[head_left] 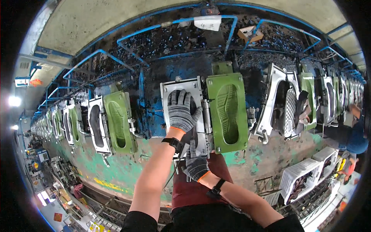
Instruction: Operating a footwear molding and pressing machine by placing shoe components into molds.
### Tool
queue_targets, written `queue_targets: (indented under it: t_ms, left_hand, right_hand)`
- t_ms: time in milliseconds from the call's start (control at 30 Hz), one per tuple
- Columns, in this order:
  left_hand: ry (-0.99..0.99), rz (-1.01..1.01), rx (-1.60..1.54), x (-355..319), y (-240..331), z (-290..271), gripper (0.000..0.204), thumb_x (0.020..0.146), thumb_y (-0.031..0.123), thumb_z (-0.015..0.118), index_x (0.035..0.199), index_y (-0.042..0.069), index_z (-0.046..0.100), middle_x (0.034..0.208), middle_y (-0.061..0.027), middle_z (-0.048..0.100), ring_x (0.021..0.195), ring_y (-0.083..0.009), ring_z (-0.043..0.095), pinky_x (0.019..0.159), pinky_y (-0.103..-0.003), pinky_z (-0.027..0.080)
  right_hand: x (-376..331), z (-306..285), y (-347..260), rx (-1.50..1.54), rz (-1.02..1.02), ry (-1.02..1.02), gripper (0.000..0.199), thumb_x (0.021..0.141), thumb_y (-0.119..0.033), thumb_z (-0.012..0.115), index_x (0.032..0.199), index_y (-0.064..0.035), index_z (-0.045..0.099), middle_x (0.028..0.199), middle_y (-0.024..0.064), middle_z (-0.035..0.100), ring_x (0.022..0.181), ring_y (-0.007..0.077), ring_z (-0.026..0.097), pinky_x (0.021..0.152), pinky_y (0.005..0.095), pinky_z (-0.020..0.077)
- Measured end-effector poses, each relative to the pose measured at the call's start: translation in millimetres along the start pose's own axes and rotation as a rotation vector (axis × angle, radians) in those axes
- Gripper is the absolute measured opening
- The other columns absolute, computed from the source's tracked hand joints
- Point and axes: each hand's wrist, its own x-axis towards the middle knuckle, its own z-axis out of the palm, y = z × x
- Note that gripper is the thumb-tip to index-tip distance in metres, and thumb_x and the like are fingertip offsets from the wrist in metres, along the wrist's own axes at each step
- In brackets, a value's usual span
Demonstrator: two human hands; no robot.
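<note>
My left hand (181, 111), in a grey striped knit glove, lies on a silver metal shoe-sole mould (167, 92), fingers stretched out and pressed flat. Under its palm shows part of a dark sole piece (188, 136) in the mould's recess; the rest is hidden. My right hand (197, 165), gloved alike, is at the mould's near end. One of its fingers points up along the dark piece, while the others are partly hidden below. Hinged to the silver half on its right, the green mould half (227, 112) lies opened, showing a ribbed sole-shaped hollow.
More moulds line both sides, among them a green one (119, 120) and a tilted silver one (270, 100). Behind run blue rails (154, 28) and a cardboard box (250, 34). White crates (299, 176) stand at right, near another person (355, 135).
</note>
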Motion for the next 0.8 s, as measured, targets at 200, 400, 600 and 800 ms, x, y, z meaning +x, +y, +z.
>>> queue_targets:
  t_ms: [200, 400, 600, 800]
  left_hand:
    - [0.221, 0.106, -0.144, -13, -28, 18, 0.061, 0.084, 0.035, 0.066, 0.129, -0.005, 0.056, 0.141, -0.0259, 0.047, 0.132, -0.0492, 0.040, 0.115, -0.062, 0.028]
    - [-0.178, 0.040, -0.021, -14, -20, -1, 0.097, 0.084, 0.065, 0.055, 0.147, -0.007, 0.040, 0.155, -0.0313, 0.030, 0.145, -0.0516, 0.020, 0.119, -0.065, 0.008]
    - [0.128, 0.054, -0.230, -16, -22, 4, 0.075, 0.086, 0.051, 0.058, 0.137, -0.003, 0.053, 0.147, -0.0255, 0.044, 0.142, -0.0459, 0.030, 0.120, -0.062, 0.014]
    - [0.177, -0.428, -1.079, -10, -104, 29, 0.047, 0.089, 0.047, 0.064, 0.111, 0.005, 0.066, 0.108, -0.0193, 0.067, 0.094, -0.0369, 0.065, 0.089, -0.046, 0.050]
  right_hand:
    - [9, -10, -17, 0.060, 0.072, -0.285, 0.103, 0.074, -0.053, 0.075, 0.145, 0.0109, 0.037, 0.159, 0.0381, 0.011, 0.126, 0.0503, 0.050, 0.108, 0.0629, 0.0349]
    - [-8, 1, -25, -0.049, 0.045, -0.074, 0.098, 0.075, -0.054, 0.072, 0.145, 0.0076, 0.041, 0.157, 0.0351, 0.022, 0.133, 0.0542, 0.040, 0.111, 0.0660, 0.0283]
    - [-43, 64, 1, 0.289, 0.193, -0.434, 0.048, 0.082, -0.020, 0.064, 0.126, -0.0026, 0.057, 0.110, 0.0228, 0.064, 0.104, 0.0407, 0.061, 0.094, 0.0467, 0.0509]
    - [-13, 11, 18, -0.024, 0.031, -0.533, 0.068, 0.078, -0.009, 0.059, 0.143, -0.0263, 0.051, 0.126, 0.0160, 0.065, 0.114, 0.0338, 0.064, 0.087, 0.0463, 0.0549]
